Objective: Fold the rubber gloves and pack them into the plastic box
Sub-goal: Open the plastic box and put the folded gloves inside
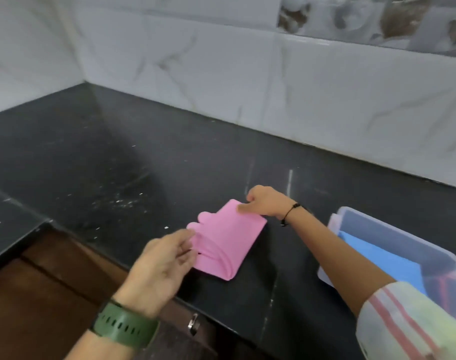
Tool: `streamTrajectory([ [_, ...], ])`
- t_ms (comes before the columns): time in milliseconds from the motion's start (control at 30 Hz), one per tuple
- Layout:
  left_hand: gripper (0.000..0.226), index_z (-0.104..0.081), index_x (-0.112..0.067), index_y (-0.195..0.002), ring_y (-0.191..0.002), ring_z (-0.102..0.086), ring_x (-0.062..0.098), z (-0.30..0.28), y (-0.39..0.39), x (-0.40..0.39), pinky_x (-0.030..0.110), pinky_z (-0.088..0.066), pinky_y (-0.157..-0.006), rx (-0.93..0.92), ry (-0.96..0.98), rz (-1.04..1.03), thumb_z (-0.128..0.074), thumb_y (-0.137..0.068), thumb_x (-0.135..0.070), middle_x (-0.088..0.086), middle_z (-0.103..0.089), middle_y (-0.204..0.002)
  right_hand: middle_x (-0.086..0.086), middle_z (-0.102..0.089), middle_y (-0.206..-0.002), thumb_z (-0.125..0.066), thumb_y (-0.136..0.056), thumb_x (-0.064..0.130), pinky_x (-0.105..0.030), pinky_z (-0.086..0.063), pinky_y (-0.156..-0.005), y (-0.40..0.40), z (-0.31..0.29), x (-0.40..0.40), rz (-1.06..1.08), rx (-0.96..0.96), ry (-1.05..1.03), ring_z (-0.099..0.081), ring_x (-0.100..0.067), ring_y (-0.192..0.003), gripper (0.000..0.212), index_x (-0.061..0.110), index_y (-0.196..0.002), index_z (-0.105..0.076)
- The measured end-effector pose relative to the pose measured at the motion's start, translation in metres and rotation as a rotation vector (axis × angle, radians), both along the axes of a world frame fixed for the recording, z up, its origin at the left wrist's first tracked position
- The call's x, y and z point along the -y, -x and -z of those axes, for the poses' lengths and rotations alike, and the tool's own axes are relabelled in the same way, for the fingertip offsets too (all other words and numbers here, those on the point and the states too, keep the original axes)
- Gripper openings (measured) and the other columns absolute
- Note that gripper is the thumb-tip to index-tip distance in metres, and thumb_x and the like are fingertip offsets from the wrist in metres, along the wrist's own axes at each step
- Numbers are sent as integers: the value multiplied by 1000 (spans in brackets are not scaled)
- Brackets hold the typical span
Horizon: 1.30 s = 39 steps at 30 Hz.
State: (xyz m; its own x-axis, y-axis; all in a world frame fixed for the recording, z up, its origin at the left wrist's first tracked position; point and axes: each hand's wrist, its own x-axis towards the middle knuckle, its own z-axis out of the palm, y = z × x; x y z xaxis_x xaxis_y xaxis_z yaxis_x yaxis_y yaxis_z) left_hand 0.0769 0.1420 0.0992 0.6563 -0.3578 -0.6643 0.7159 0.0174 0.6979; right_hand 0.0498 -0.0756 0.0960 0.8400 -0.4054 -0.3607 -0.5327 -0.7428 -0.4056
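Observation:
A pink rubber glove [225, 239] lies folded over on the black counter [91, 157], its fingertips sticking out at the upper left. My right hand [264, 201] pinches its far edge. My left hand [164, 263], with a green watch band on the wrist, touches the near left side where the folded layers curl; its fingers are loosely spread against the glove. A clear plastic box [393, 229] stands at the right, with a folded blue glove [377, 255] inside it.
White marble-look tiled walls [221, 74] rise behind and to the left of the counter. The counter's front edge runs diagonally, with brown wooden cabinet doors [39, 281] and a metal handle [194, 324] below it. White specks dot the counter at the left.

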Motion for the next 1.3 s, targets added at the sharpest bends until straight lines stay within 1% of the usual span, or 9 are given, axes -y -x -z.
streamTrajectory([
  [100, 22, -52, -2, -97, -91, -53, 30, 12, 19, -7, 39, -41, -92, -141, -42, -53, -64, -82, -12, 19, -49, -103, -13, -51, -74, -62, -81, 44, -22, -37, -36, -16, 8, 5, -56, -159, -88, -50, -22, -62, 41, 5, -74, -49],
  [200, 57, -37, -4, -129, -120, -44, 40, 19, 33, 0, 44, -35, -104, -305, -3, -60, -67, -82, -17, 26, -41, -131, -22, -66, -109, -68, -71, 50, -38, -58, -59, -29, 11, 7, -116, -281, -149, -63, -26, -81, 66, -6, -105, -57],
  [367, 11, -60, -4, -88, -72, -61, 27, 29, 36, 20, 32, -49, -58, -311, 90, -124, -67, -83, -11, 15, -65, -83, -17, -69, -111, -76, -55, 50, -46, -54, -90, -27, 27, 6, -65, -269, -299, -67, -31, -99, 69, 3, -105, -65],
  [600, 9, -58, -7, -83, -70, -61, 27, 26, 31, 48, 37, -50, -57, -158, 92, -69, -61, -82, 1, 13, -64, -79, -16, -67, -117, -66, -83, 25, -49, -48, -99, 4, 0, 9, 8, -185, -552, -64, -32, -108, 36, 6, -114, -64],
  [800, 14, -63, -7, -92, -64, -72, 16, -31, 51, 106, 28, -57, -48, 202, 329, 342, -55, -85, 1, 4, -76, -75, -9, -68, -105, -62, -87, 18, -38, -55, -84, 106, -72, 49, 295, 266, -466, -66, -21, -92, 20, 14, -107, -62],
  [967, 12, -65, -8, -86, -60, -71, 12, -67, 90, 176, 27, -58, -50, 347, 360, 772, -58, -83, 2, 1, -74, -68, -16, -67, -111, -61, -83, -1, -42, -51, -92, 222, -100, 64, 688, 645, -571, -64, -28, -100, 26, 4, -108, -63],
  [1067, 10, -62, -2, -79, -62, -69, 18, -67, 111, 211, 27, -57, -51, 400, 272, 957, -57, -82, 7, 8, -67, -73, -20, -59, -101, -54, -83, -10, -42, -43, -86, 264, -82, 63, 844, 665, -549, -55, -28, -94, 26, -1, -106, -60],
  [1167, 10, -60, 0, -79, -88, -59, 28, -50, 119, 233, 40, -51, -78, 510, 112, 1136, -56, -84, 7, 19, -63, -91, -15, -59, -88, -55, -81, -11, -30, -50, -72, 279, -53, 58, 923, 604, -565, -57, -25, -84, 15, 2, -88, -59],
  [1300, 44, -41, 11, -125, -107, -56, 35, -24, 117, 234, 51, -48, -95, 670, -72, 1289, -52, -83, 4, 25, -52, -122, -9, -56, -87, -69, -77, 3, -35, -49, -73, 274, -20, 57, 970, 518, -385, -56, -20, -82, 19, 9, -87, -54],
])
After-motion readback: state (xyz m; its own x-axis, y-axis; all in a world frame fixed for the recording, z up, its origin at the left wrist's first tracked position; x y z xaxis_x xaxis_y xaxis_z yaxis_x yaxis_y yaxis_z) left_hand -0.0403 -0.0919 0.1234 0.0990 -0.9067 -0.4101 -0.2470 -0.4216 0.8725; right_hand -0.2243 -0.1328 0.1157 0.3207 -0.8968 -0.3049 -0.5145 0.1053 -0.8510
